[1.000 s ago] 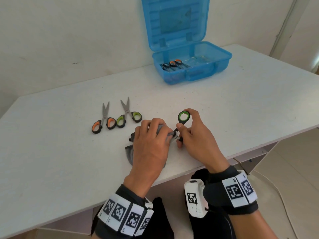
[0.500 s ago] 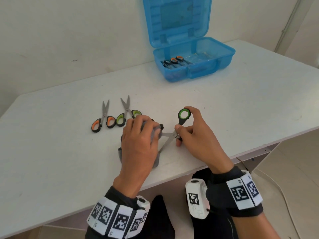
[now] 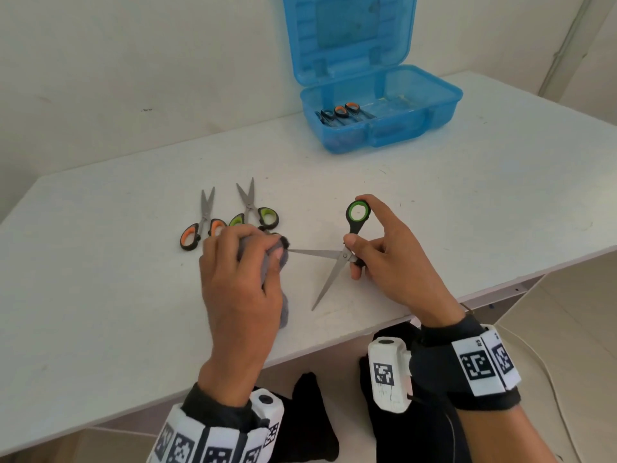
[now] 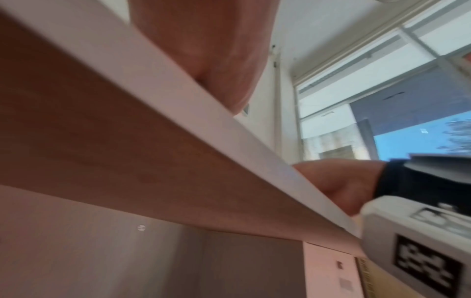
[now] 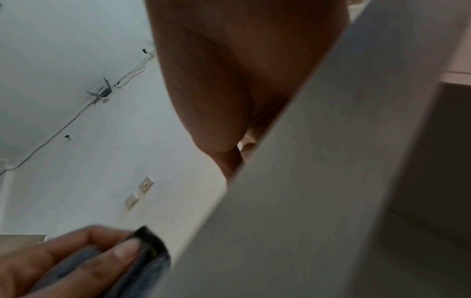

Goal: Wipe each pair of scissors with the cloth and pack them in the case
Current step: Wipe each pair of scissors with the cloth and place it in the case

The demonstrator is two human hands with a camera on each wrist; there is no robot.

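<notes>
In the head view my right hand (image 3: 370, 248) holds green-handled scissors (image 3: 337, 255) by the handles, blades spread wide apart over the white table (image 3: 467, 202). My left hand (image 3: 247, 259) grips a grey cloth (image 3: 278, 259) bunched round the tip of the upper blade. The lower blade points down toward the table's front edge. The right wrist view shows the left hand's fingers (image 5: 84, 256) curled on the cloth (image 5: 142, 262). Two more pairs lie on the table: orange-handled scissors (image 3: 202, 225) and green-handled scissors (image 3: 253, 212), partly behind my left hand.
An open blue plastic case (image 3: 384, 128) stands at the back, lid up against the wall, with several scissors (image 3: 340, 113) lying in its left part. Both wrists hang over the table's front edge (image 3: 334, 342).
My left hand with the cloth has slid left along the upper blade from the pivot to its tip. The right hand has kept its hold on the handles.
</notes>
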